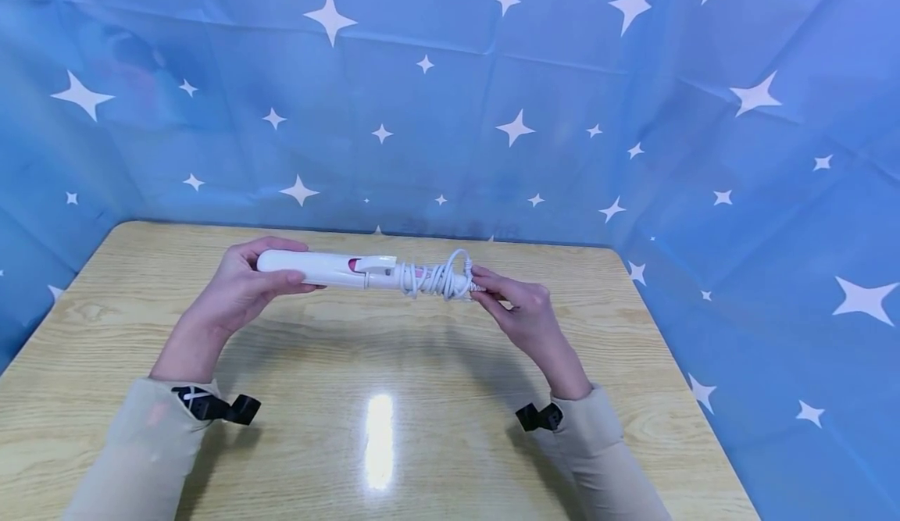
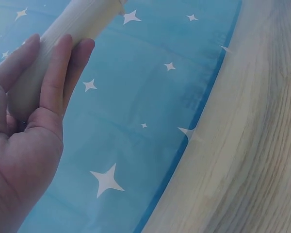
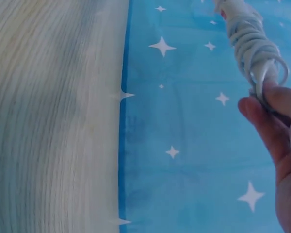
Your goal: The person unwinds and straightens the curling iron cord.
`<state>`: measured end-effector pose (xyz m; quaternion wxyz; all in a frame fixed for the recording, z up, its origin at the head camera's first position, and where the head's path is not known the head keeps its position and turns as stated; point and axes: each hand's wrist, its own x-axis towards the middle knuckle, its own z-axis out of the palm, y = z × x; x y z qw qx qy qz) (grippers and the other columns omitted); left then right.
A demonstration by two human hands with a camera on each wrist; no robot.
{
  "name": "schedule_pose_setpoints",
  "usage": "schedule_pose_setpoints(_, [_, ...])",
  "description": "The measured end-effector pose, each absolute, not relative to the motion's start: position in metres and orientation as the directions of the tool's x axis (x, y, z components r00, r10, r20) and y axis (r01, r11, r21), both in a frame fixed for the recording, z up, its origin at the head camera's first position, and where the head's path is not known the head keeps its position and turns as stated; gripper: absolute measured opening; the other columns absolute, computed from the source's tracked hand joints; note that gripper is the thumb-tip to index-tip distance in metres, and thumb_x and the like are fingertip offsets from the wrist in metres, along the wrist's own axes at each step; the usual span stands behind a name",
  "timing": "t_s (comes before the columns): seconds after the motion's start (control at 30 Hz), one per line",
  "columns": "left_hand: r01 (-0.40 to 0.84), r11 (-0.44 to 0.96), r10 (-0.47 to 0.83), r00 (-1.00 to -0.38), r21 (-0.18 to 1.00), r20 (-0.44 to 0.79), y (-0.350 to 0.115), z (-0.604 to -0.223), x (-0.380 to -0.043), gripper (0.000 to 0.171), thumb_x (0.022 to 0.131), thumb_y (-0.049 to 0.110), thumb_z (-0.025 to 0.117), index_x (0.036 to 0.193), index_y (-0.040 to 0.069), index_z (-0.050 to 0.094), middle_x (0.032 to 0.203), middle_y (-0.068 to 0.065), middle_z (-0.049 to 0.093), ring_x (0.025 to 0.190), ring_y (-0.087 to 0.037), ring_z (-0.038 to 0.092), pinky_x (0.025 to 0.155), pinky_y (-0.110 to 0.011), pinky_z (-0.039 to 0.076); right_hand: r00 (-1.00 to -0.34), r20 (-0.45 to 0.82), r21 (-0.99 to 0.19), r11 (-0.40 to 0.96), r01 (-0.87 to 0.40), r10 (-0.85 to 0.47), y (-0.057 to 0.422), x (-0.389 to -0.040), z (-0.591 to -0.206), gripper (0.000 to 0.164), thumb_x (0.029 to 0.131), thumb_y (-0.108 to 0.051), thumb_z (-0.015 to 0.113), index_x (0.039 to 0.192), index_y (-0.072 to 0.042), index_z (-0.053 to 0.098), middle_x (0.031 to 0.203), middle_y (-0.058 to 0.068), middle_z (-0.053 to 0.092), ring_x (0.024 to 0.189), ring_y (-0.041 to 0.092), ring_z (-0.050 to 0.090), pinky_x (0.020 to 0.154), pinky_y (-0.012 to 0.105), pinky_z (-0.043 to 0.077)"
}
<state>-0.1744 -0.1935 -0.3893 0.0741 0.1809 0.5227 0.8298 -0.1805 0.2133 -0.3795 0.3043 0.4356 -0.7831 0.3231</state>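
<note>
A white curling iron is held level above the table, its cord wound in several loops round the handle end. My left hand grips the thick rounded end, thumb in front and fingers behind. That same smooth end shows between the fingers in the left wrist view. At the other end, my right hand pinches the cord's base between thumb and fingertips. The right wrist view shows the cord coils just beyond those fingertips. A small lever and a pinkish-red patch sit mid-length on the iron.
Below both hands lies a wood-grain table with a bright light reflection near its front. A blue cloth backdrop with white stars rises along the back and sides. Black wrist mounts sit over the light sleeves.
</note>
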Motion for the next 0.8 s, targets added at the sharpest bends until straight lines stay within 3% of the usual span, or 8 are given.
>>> schedule_pose_setpoints(0.17, [0.067, -0.455, 0.319, -0.919, 0.888, 0.233, -0.1925, -0.3915, -0.1751, 0.038, 0.091, -0.025, 0.056, 0.116, -0.004, 0.073, 0.127, -0.019, 0.049, 0.108, -0.033, 0.067, 0.089, -0.047, 0.060, -0.394, 0.769, -0.127, 0.484, -0.866, -0.503, 0.2113, -0.1799, -0.3831, 0.016, 0.095, -0.005, 0.073, 0.107, 0.005, 0.071, 0.111, 0.022, 0.074, 0.081, 0.026, 0.076, 0.061, 0.028, 0.064])
schedule_pose_setpoints(0.27, [0.069, -0.464, 0.314, -0.919, 0.883, 0.237, -0.1926, -0.3916, -0.1751, 0.038, 0.091, -0.026, 0.055, 0.116, -0.003, 0.073, 0.127, -0.019, 0.049, 0.105, -0.036, 0.069, 0.088, -0.046, 0.061, -0.371, 0.789, -0.096, 0.498, -0.862, -0.490, 0.2099, -0.1801, -0.3848, 0.025, 0.104, -0.019, 0.062, 0.108, 0.005, 0.070, 0.112, 0.021, 0.074, 0.076, 0.024, 0.075, 0.056, 0.029, 0.062])
schedule_pose_setpoints(0.5, [0.080, -0.481, 0.304, -0.919, 0.873, 0.252, -0.1959, -0.3915, -0.1726, 0.038, 0.092, -0.025, 0.054, 0.118, -0.004, 0.072, 0.128, -0.021, 0.048, 0.102, -0.038, 0.071, 0.087, -0.044, 0.061, -0.356, 0.856, -0.155, 0.470, -0.869, -0.375, 0.2109, -0.1812, -0.3841, 0.036, 0.102, -0.031, 0.067, 0.114, 0.002, 0.074, 0.102, 0.018, 0.076, 0.060, 0.020, 0.069, 0.048, 0.033, 0.058])
schedule_pose_setpoints(0.67, [0.075, -0.488, 0.300, -0.921, 0.870, 0.248, -0.1976, -0.3913, -0.1717, 0.037, 0.092, -0.025, 0.054, 0.117, -0.004, 0.072, 0.127, -0.021, 0.050, 0.102, -0.038, 0.071, 0.087, -0.043, 0.062, -0.339, 0.890, -0.162, 0.484, -0.860, -0.305, 0.2129, -0.1827, -0.3827, 0.037, 0.098, -0.032, 0.073, 0.114, 0.001, 0.075, 0.092, 0.014, 0.076, 0.069, 0.026, 0.070, 0.054, 0.037, 0.057])
schedule_pose_setpoints(0.73, [0.076, -0.485, 0.301, -0.921, 0.871, 0.248, -0.1973, -0.3914, -0.1719, 0.037, 0.092, -0.025, 0.054, 0.117, -0.004, 0.072, 0.127, -0.021, 0.050, 0.103, -0.037, 0.071, 0.087, -0.043, 0.062, -0.392, 0.875, -0.226, 0.477, -0.850, -0.283, 0.2131, -0.1819, -0.3821, 0.040, 0.096, -0.034, 0.074, 0.117, 0.001, 0.075, 0.099, 0.014, 0.076, 0.081, 0.029, 0.071, 0.067, 0.033, 0.060])
schedule_pose_setpoints(0.8, [0.078, -0.484, 0.304, -0.919, 0.871, 0.251, -0.1969, -0.3919, -0.1719, 0.037, 0.092, -0.025, 0.054, 0.117, -0.004, 0.072, 0.127, -0.021, 0.049, 0.106, -0.035, 0.069, 0.087, -0.044, 0.061, -0.489, 0.830, -0.341, 0.449, -0.826, -0.269, 0.2133, -0.1808, -0.3815, 0.037, 0.094, -0.025, 0.077, 0.122, -0.001, 0.073, 0.109, 0.015, 0.075, 0.092, 0.031, 0.071, 0.081, 0.030, 0.059])
